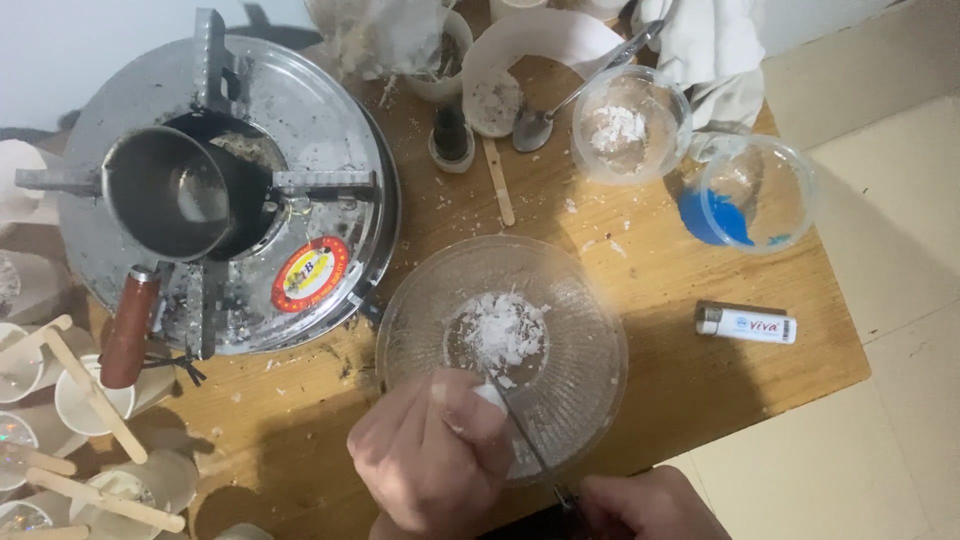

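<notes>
- Two hands work at the near edge of the tabletop (770, 385): your left hand (432, 465) is closed around a small white lump (490, 398), and your right hand (650, 508) grips the handle end of a thin blade (520, 430).
- That blade's long axis runs from your right hand, low and right, up and leftward to the white lump, so its tip meets the lump just over the bowl's near rim.
- Your left hand is the nearer one to the clear ribbed glass bowl (590, 340); its knuckles overlap the rim, while your right hand sits just outside it.
- White shavings (498, 330) lie heaped, flaky and crumbly, in the bowl's centre, directly beyond your hands.
- Towards the far left corner stands a round, shiny metal burner (300, 110), scorched and flecked, carrying a small steel pot (165, 190) with a brown wooden handle.
- Along the far edge sit two clear cups, one with white flakes (628, 125) and one with blue matter (755, 195), beside a metal spoon (540, 125).
- Near the right edge lies a white lighter (746, 324) on bare, scuffed wood.
</notes>
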